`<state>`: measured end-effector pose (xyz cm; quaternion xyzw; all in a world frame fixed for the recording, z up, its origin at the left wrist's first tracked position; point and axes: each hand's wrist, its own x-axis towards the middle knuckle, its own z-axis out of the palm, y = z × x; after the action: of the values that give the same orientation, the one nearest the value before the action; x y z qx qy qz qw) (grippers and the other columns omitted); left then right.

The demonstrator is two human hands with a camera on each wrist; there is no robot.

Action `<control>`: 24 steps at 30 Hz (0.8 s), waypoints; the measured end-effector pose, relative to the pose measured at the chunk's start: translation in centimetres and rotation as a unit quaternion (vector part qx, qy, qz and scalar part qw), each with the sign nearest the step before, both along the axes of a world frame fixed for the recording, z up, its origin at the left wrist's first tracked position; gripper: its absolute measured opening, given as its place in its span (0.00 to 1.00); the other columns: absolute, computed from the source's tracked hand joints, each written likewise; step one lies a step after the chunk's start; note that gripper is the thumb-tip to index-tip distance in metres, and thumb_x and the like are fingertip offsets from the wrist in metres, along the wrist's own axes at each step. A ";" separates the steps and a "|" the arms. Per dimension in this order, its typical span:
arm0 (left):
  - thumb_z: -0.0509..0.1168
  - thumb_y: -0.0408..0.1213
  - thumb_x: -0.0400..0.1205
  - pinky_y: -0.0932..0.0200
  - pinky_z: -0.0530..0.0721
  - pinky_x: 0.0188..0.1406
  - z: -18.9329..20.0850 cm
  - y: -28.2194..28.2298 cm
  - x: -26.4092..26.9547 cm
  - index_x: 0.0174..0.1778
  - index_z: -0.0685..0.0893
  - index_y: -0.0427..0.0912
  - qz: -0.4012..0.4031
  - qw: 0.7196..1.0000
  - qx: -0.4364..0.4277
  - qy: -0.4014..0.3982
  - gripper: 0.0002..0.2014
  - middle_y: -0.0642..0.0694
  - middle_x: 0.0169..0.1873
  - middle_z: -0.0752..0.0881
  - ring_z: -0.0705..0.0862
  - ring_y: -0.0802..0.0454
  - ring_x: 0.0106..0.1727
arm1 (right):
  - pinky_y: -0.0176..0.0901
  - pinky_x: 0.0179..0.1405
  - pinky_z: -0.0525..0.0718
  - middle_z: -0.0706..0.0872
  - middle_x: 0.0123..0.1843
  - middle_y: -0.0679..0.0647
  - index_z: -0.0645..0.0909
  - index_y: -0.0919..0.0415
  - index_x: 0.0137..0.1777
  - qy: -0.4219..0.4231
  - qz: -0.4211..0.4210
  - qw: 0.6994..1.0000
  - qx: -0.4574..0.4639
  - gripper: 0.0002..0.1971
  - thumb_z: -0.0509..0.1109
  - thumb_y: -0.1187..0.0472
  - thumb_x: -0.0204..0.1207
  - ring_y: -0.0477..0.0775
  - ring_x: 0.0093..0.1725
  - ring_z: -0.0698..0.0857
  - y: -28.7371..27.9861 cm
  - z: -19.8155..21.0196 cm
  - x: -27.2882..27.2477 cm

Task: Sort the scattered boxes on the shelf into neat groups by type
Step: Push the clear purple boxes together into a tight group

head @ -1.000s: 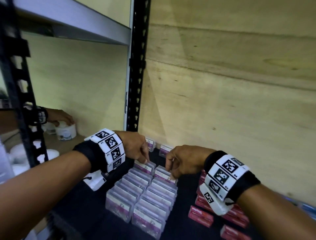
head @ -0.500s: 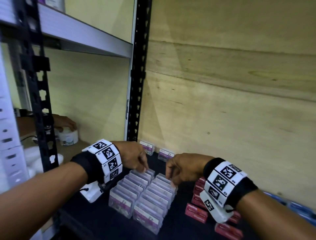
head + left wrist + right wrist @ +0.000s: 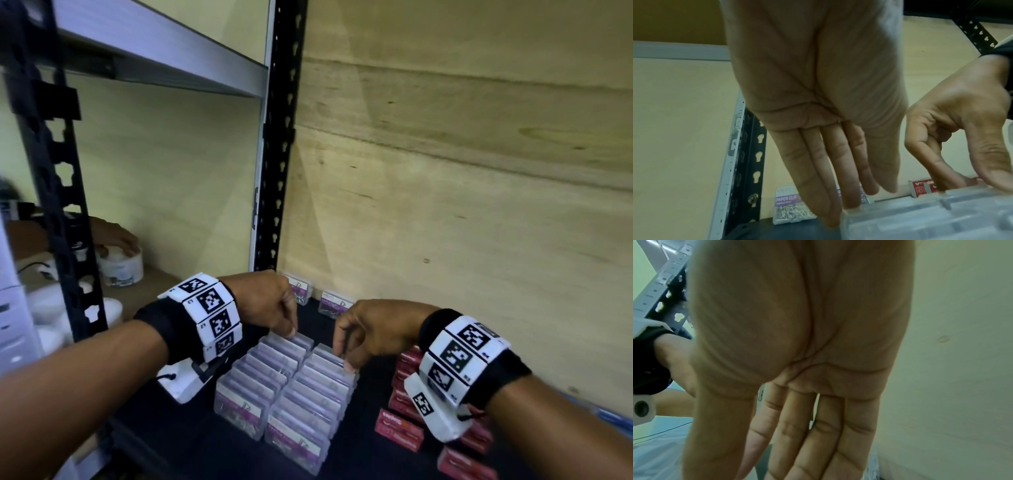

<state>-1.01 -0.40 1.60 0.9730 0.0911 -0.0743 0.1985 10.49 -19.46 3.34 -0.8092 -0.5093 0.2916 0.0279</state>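
- The step in hand is judged to be the squaring-up of the clear paper-clip boxes (image 3: 284, 387), which stand in two close rows on the dark shelf (image 3: 191, 442), running from its front edge toward the back wall.
- The left hand (image 3: 270, 301) is held over the far end of the left row, its fingers straight and together in the left wrist view, the fingertips (image 3: 830, 222) just at the rim of the end box; nothing is gripped by it.
- The right hand (image 3: 370, 329) is held over the far end of the right row; its fingers are seen mostly straight in the right wrist view, the thumb is laid on a box lid, and no box is seen to be grasped.
- The rows are best pressed from both ends at once, lightly and evenly, so that no box is tipped or pushed out of line; the light plastic is judged to slide easily.
- Two loose paper-clip boxes (image 3: 334, 303) are left at the back edge of the shelf, just beyond both hands, and are judged to belong to the rows.
- The red boxes (image 3: 399, 425) are grouped near the right edge, under and beside the right wrist, apart from the clear rows; care is advised that they are not swept by the wristband.
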 end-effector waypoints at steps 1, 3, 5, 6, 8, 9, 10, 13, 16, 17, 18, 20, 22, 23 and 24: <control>0.76 0.46 0.76 0.64 0.85 0.53 0.0 0.0 0.1 0.47 0.93 0.53 0.002 1.000 -0.006 -0.003 0.06 0.63 0.38 0.91 0.87 0.69 0.42 | 0.45 0.63 0.82 0.93 0.51 0.50 0.86 0.53 0.57 0.004 0.004 1.000 -0.004 0.12 0.79 0.60 0.74 0.48 0.53 0.91 0.1 0.0 0.1; 0.76 0.46 0.75 0.61 0.86 0.55 0.2 0.1 0.4 0.48 0.93 0.53 0.007 1.000 -0.008 -0.006 0.07 0.61 0.39 0.91 0.88 0.66 0.43 | 0.44 0.62 0.82 0.93 0.51 0.51 0.86 0.54 0.57 0.006 0.009 1.000 -0.012 0.13 0.80 0.59 0.74 0.47 0.52 0.90 0.3 0.2 0.3; 0.77 0.46 0.75 0.59 0.86 0.57 0.3 0.4 0.8 0.49 0.93 0.53 0.010 1.000 -0.014 0.004 0.08 0.60 0.39 0.92 0.89 0.64 0.44 | 0.43 0.63 0.81 0.93 0.51 0.51 0.86 0.55 0.57 0.010 0.015 1.000 -0.025 0.12 0.79 0.59 0.74 0.47 0.51 0.90 0.7 0.2 0.5; 0.77 0.46 0.74 0.58 0.86 0.58 0.3 0.6 1.0 0.49 0.92 0.53 0.012 1.000 -0.022 0.013 0.09 0.61 0.38 0.91 0.89 0.64 0.45 | 0.44 0.64 0.82 0.93 0.51 0.51 0.86 0.54 0.56 0.010 0.020 0.999 -0.032 0.12 0.79 0.58 0.75 0.47 0.51 0.90 0.9 0.3 0.7; 0.77 0.47 0.74 0.57 0.85 0.60 0.3 1.0 1.5 0.50 0.92 0.53 0.015 0.999 -0.032 0.024 0.10 0.62 0.38 0.91 0.89 0.63 0.46 | 0.47 0.65 0.83 0.93 0.49 0.50 0.88 0.52 0.54 0.004 0.029 0.999 -0.036 0.08 0.78 0.56 0.75 0.46 0.49 0.91 1.4 0.5 1.0; 0.77 0.48 0.74 0.58 0.85 0.60 0.2 1.3 1.9 0.51 0.92 0.53 0.017 0.999 -0.028 0.021 0.10 0.61 0.39 0.91 0.89 0.62 0.47 | 0.48 0.64 0.84 0.93 0.48 0.49 0.89 0.51 0.52 0.001 0.028 0.999 -0.027 0.07 0.77 0.55 0.76 0.46 0.49 0.91 1.8 0.7 1.3; 0.76 0.49 0.75 0.60 0.84 0.59 0.2 1.6 2.2 0.51 0.91 0.53 0.020 1.000 -0.018 0.013 0.11 0.61 0.41 0.91 0.88 0.63 0.47 | 0.46 0.62 0.85 0.93 0.48 0.48 0.89 0.51 0.51 -0.008 0.022 1.000 -0.008 0.06 0.76 0.53 0.77 0.46 0.48 0.91 2.2 0.9 1.7; 0.73 0.50 0.79 0.62 0.83 0.57 0.2 3.0 3.7 0.56 0.90 0.53 0.031 0.999 0.019 -0.023 0.12 0.58 0.48 0.90 0.87 0.60 0.51 | 0.41 0.53 0.84 0.92 0.44 0.45 0.87 0.49 0.50 -0.107 -0.003 0.991 0.078 0.05 0.75 0.51 0.78 0.44 0.46 0.89 3.5 1.4 3.4; 0.69 0.50 0.81 0.59 0.81 0.59 -0.1 5.1 5.6 0.65 0.85 0.54 0.033 0.995 0.083 -0.049 0.16 0.53 0.58 0.86 0.84 0.57 0.55 | 0.42 0.47 0.80 0.89 0.49 0.44 0.81 0.48 0.53 -0.184 -0.020 0.979 0.090 0.07 0.74 0.49 0.79 0.47 0.48 0.86 4.9 1.1 5.5; 0.68 0.50 0.82 0.60 0.79 0.59 -0.2 5.7 6.1 0.67 0.83 0.54 0.035 0.993 0.100 -0.053 0.17 0.51 0.61 0.85 0.83 0.56 0.56 | 0.42 0.48 0.80 0.88 0.52 0.45 0.80 0.47 0.55 -0.194 -0.025 0.978 0.076 0.09 0.74 0.49 0.79 0.48 0.49 0.85 5.2 0.9 6.0; 0.67 0.49 0.83 0.61 0.76 0.57 -0.3 6.2 6.7 0.69 0.82 0.55 0.038 0.992 0.112 -0.053 0.17 0.49 0.63 0.83 0.82 0.54 0.58 | 0.42 0.50 0.79 0.87 0.55 0.46 0.80 0.48 0.59 -0.200 -0.029 0.978 0.058 0.12 0.74 0.49 0.79 0.50 0.51 0.84 5.5 0.7 6.4; 0.65 0.48 0.84 0.62 0.73 0.55 -0.6 7.0 7.6 0.70 0.81 0.56 0.043 0.991 0.120 -0.044 0.18 0.46 0.65 0.82 0.81 0.51 0.63 | 0.43 0.53 0.79 0.85 0.60 0.49 0.78 0.49 0.66 -0.211 -0.033 0.977 0.027 0.17 0.74 0.49 0.79 0.52 0.55 0.83 6.0 0.2 7.2; 0.65 0.47 0.84 0.63 0.74 0.56 -1.0 7.4 8.2 0.72 0.80 0.57 0.051 0.992 0.112 -0.030 0.18 0.46 0.66 0.83 0.81 0.50 0.65 | 0.44 0.56 0.81 0.84 0.63 0.50 0.77 0.50 0.69 -0.215 -0.034 0.976 0.011 0.19 0.74 0.50 0.79 0.53 0.58 0.83 6.3 -0.4 7.6; 0.65 0.47 0.84 0.64 0.74 0.58 -1.3 7.6 8.5 0.72 0.80 0.57 0.053 0.993 0.107 -0.025 0.19 0.47 0.66 0.83 0.81 0.50 0.65 | 0.45 0.57 0.81 0.85 0.63 0.51 0.78 0.50 0.69 -0.216 -0.033 0.976 0.008 0.19 0.73 0.50 0.80 0.54 0.58 0.84 6.5 -0.7 7.7; 0.65 0.47 0.84 0.63 0.75 0.60 -1.6 7.8 8.8 0.72 0.80 0.58 0.054 0.993 0.103 -0.022 0.19 0.48 0.67 0.83 0.81 0.50 0.66 | 0.45 0.57 0.82 0.85 0.63 0.51 0.78 0.50 0.69 -0.217 -0.033 0.976 0.009 0.19 0.73 0.51 0.80 0.54 0.58 0.84 6.7 -0.9 7.9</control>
<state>7.76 7.44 0.02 0.9833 0.1460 -0.0328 0.1032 18.37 -12.78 2.39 -0.8691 -0.4792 0.1035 -0.0661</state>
